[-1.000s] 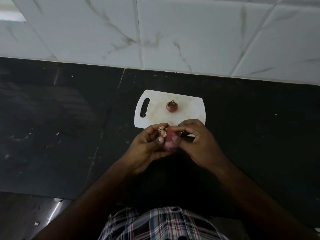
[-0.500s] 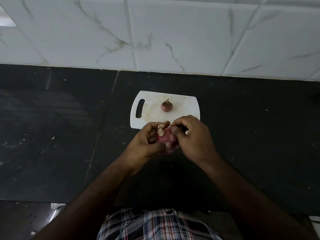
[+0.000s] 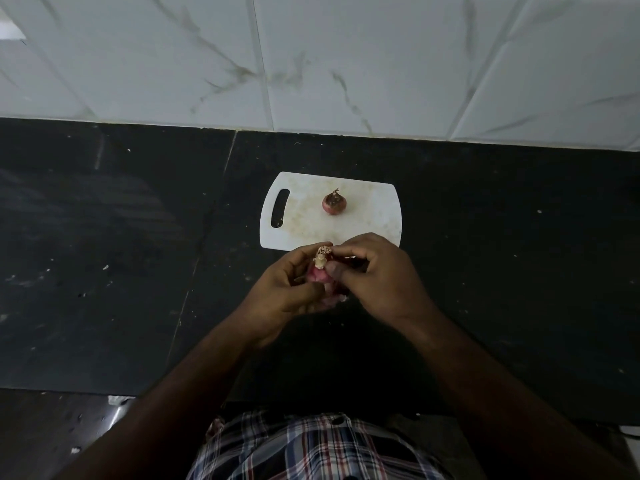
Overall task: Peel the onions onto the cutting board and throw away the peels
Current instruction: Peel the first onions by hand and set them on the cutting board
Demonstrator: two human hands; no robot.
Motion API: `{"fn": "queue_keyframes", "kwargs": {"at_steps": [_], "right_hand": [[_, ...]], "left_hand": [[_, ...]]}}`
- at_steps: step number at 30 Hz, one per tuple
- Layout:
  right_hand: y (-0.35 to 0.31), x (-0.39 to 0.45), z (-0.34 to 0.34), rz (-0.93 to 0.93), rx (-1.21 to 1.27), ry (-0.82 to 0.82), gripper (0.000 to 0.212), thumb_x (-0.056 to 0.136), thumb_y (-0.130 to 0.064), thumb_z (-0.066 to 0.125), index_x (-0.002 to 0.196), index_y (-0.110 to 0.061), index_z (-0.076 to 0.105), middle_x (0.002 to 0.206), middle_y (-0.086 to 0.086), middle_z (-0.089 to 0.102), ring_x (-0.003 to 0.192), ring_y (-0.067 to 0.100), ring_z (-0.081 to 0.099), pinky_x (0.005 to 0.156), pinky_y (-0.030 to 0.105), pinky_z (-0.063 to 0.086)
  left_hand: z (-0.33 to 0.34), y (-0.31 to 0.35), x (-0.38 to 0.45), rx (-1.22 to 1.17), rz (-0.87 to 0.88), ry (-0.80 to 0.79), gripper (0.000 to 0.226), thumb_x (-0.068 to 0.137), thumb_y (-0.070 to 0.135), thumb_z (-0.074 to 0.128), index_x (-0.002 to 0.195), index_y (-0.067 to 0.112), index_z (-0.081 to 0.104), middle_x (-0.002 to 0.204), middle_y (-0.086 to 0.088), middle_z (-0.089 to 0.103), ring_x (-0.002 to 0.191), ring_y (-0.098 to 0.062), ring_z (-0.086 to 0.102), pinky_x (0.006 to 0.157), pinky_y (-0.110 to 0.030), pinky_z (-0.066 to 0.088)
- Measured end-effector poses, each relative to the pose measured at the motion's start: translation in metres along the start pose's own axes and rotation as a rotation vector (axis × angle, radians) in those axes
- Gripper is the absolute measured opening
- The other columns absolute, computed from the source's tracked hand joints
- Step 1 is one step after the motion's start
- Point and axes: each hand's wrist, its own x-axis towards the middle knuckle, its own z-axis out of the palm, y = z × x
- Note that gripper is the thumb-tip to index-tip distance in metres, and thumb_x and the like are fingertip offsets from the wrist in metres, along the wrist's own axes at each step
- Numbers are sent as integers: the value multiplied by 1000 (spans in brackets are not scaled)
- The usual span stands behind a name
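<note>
A small red onion (image 3: 319, 271) with a pale root tuft on top sits between my two hands, just in front of the white cutting board (image 3: 367, 226). My left hand (image 3: 287, 289) grips it from the left and below. My right hand (image 3: 377, 275) pinches at its top right side, thumb against the skin. Most of the onion is hidden by my fingers. A second red onion (image 3: 334, 203), with its skin and dry stem on, rests upright on the middle of the board.
The board lies on a dark stone counter (image 3: 121, 254) with small pale specks. A white marble-tiled wall (image 3: 311, 64) rises behind it. The counter's front edge runs near my checked shirt (image 3: 311, 448).
My hands and the onion have stayed close to the board's front edge. My right fingers have shifted slightly on the onion's top. The onion on the board has not moved.
</note>
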Motion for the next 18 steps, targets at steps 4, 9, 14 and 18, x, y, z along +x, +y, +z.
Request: {"fn": "queue_keyframes", "kwargs": {"at_steps": [4, 9, 14, 18], "right_hand": [[2, 0, 7, -17, 5, 104, 16, 82, -15, 78, 97, -20, 77, 97, -11, 67, 93, 2, 62, 83, 20, 51], [0, -2, 10, -25, 21, 220, 10, 80, -8, 77, 83, -17, 74, 86, -14, 64, 84, -1, 59, 75, 11, 46], [3, 2, 11, -24, -44, 191, 9, 89, -9, 68, 93, -16, 72, 89, -12, 63, 85, 3, 57, 74, 11, 42], [5, 4, -2, 8, 156, 51, 30, 89, -8, 70, 113, -27, 70, 100, -16, 72, 99, -6, 62, 78, 10, 50]], "left_hand": [[2, 3, 0, 117, 50, 18, 56, 85, -10, 68, 136, 12, 57, 127, -18, 66, 106, -39, 70, 87, -44, 59], [6, 10, 1, 198, 81, -9, 53, 84, -17, 64, 132, 6, 59, 118, -17, 71, 99, -30, 73, 77, -32, 59], [2, 7, 1, 154, 53, -14, 53, 80, -6, 69, 129, 13, 61, 123, -16, 69, 106, -39, 70, 89, -50, 58], [-1, 8, 4, 125, 11, 0, 57, 80, -4, 65, 134, 14, 58, 127, -17, 66, 108, -41, 69, 95, -56, 54]]}}
